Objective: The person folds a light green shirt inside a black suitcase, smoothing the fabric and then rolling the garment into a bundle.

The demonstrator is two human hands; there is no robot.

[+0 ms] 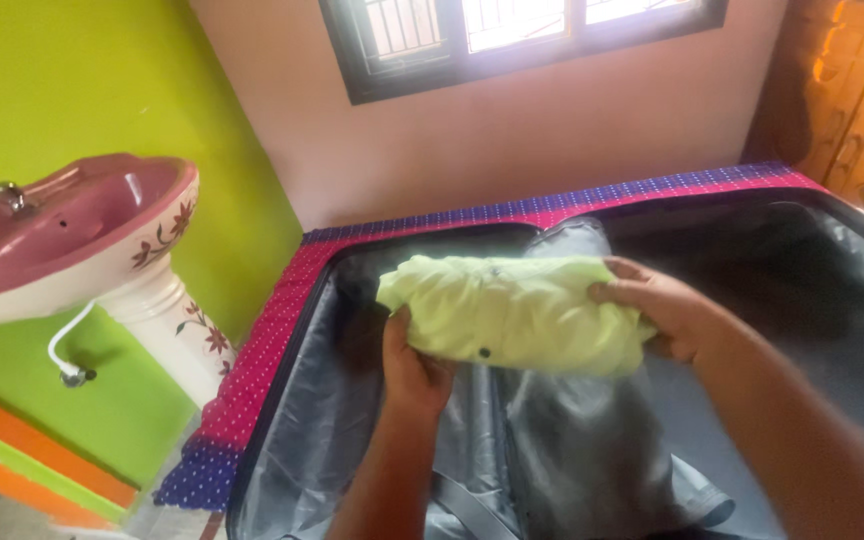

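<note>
Both my hands hold a folded pale yellow-green garment [512, 310] with a dark button, above an open suitcase [282, 400] lined in shiny grey fabric. My left hand [412, 370] grips the garment from below at its left end. My right hand [667, 310] clasps its right end from above. Under the garment a grey folded cloth [592, 450] lies inside the suitcase, running from the far wall toward me.
The suitcase rests on a bed covered with a pink and purple dotted sheet [252, 380]. A pink washbasin on a flowered white pedestal [82, 230] stands to the left against a green wall. A dark-framed window [512, 35] is ahead, a carved wooden door [857, 90] at the right.
</note>
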